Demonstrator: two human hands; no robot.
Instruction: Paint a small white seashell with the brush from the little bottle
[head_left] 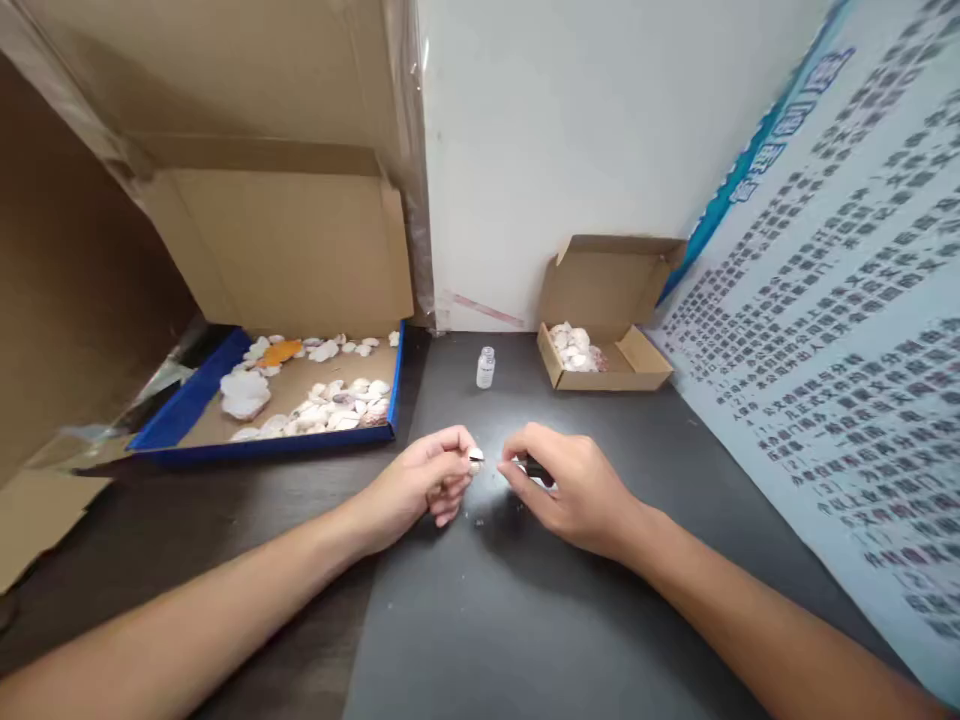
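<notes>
Between the thumb and fingers of my left hand (439, 475) is a small white seashell (475, 455), with a dark line along its edge. My right hand (566, 480) is closed around a small black-handled tool (534, 468), its thin tip close to the fingertips and pointing toward the shell. A narrow gap separates the two hands, just above the dark tabletop. Behind them stands a small clear bottle (486, 368) with a white label. The palm side of my right hand hides most of the tool.
At left, a blue-edged cardboard box (396, 395) holds many shells and an orange piece (281, 353). A smaller open cardboard box (615, 381) with shells stands at the back right. A white panel (600, 130) and a printed sheet (847, 350) border the dark table (487, 640).
</notes>
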